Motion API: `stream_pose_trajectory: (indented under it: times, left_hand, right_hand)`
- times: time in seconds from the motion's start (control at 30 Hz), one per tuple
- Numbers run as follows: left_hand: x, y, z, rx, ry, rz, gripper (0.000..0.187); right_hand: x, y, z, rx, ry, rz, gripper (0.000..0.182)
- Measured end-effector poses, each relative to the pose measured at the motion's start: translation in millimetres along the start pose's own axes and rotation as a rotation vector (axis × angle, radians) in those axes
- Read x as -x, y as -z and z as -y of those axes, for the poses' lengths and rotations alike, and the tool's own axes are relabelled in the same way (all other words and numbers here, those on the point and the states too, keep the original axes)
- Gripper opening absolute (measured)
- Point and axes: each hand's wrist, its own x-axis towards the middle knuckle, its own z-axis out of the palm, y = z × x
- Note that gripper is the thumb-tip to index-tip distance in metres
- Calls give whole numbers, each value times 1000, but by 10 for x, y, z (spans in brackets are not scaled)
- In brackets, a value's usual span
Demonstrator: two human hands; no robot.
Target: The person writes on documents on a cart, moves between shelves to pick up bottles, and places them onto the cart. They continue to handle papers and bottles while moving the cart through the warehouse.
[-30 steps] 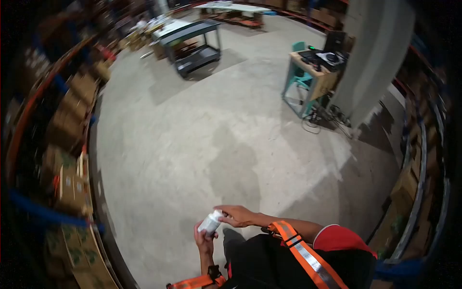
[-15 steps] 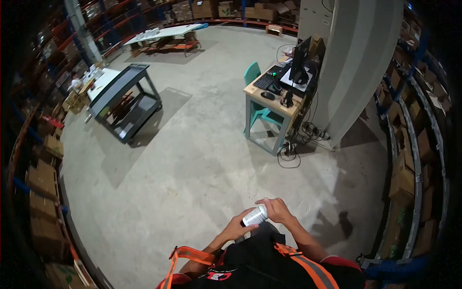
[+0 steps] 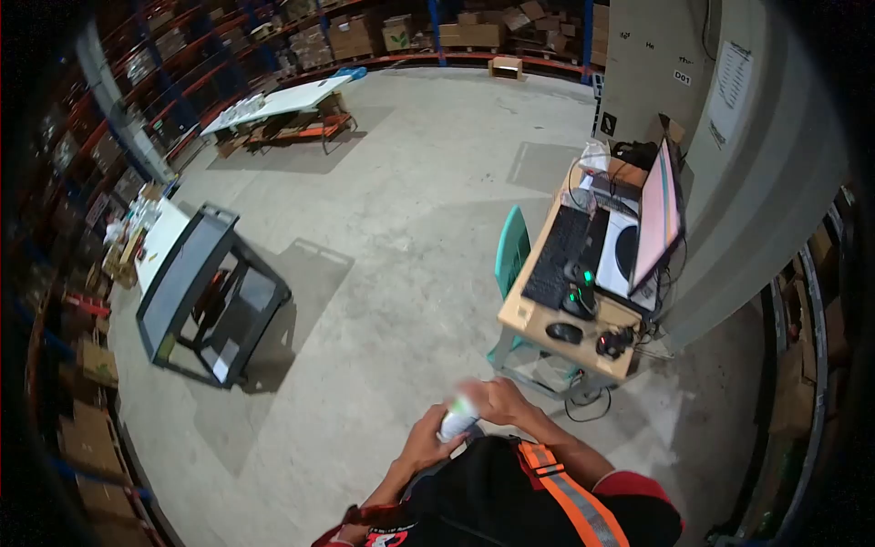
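In front of my chest I hold a small white bottle [image 3: 458, 418] with a printed label and a touch of green on it. My left hand [image 3: 425, 441] is wrapped around its lower side. My right hand [image 3: 503, 402] is closed at the bottle's upper end, its fingertips smeared by blur and the cap end hidden. The bottle is tilted, its top leaning to the right.
Ahead to the right stands a wooden desk [image 3: 517, 313] with a monitor [image 3: 658, 219], keyboard [image 3: 558, 255] and mouse [image 3: 564, 333]. A green chair [image 3: 513, 251] is tucked against it. A grey cart [image 3: 173, 290] is on the left, near white tables. Box-filled shelves line the sides and back.
My view has moved closer to the desk and cart. The bottle has turned more upright in my hands, and a different side of it shows.
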Motion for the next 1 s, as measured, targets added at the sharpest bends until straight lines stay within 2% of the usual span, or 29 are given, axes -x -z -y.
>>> stream_pose_trajectory:
  times: [0.07,0.17,0.27,0.3,0.33,0.37,0.43,0.53,0.63,0.67,0.77,0.8,0.83,0.87,0.9,0.97,1.0]
  left_hand:
    - [-737,616,95,147,-36,-68,69]
    - [-1708,1361,572,372,135,-9,65]
    - [-2803,1871,1323,545,178,107,55]
    - [-3309,2007,1570,581,173,146,53]
    - [-3777,2109,1681,497,101,112,49]
    - [-4220,2294,1764,442,71,164,50]
    - [-5359,2535,1623,375,-16,250,52]
    - [-6987,2804,1286,167,-128,521,59]
    - [-8529,2736,987,-112,-613,547,62]
    - [-9032,2636,984,-194,-744,567,70]
    - [-10437,2278,993,-391,-993,594,74]
    - [-10887,2088,1101,-388,-1052,549,76]
    - [-11349,1941,1158,-390,-1031,556,75]
    - [-11774,1812,1194,-390,-1004,563,74]
    - [-12195,1702,1218,-391,-973,580,72]
    - [-12893,1592,1281,-200,-845,527,71]
    - [-13237,1595,1243,-139,-793,492,70]
  right_hand:
    - [-1037,261,96,-35,148,34,31]
    - [-2497,401,-83,-32,382,76,29]
    - [-3750,473,-441,46,450,119,28]
    - [-4200,545,-684,29,430,34,28]
    - [-4542,548,-906,-10,396,-47,28]
    - [-4845,562,-1097,-52,358,-128,28]
    - [-5388,1141,-1220,24,207,-204,25]
    - [-5988,2026,-1448,161,44,-403,24]
    - [-6449,2651,-1984,228,-88,-650,25]
    - [-6604,2797,-2233,238,-97,-747,26]
    - [-7172,3208,-3037,227,-206,-968,28]
    - [-7415,3388,-3318,195,-254,-1014,27]
    - [-7666,3636,-3618,171,-291,-1061,27]
    - [-7869,3842,-3982,180,-437,-1010,27]
    - [-8143,4213,-4228,220,-463,-944,28]
    - [-8658,4821,-4522,245,-565,-813,30]
    - [-8938,5232,-4559,201,-617,-679,39]
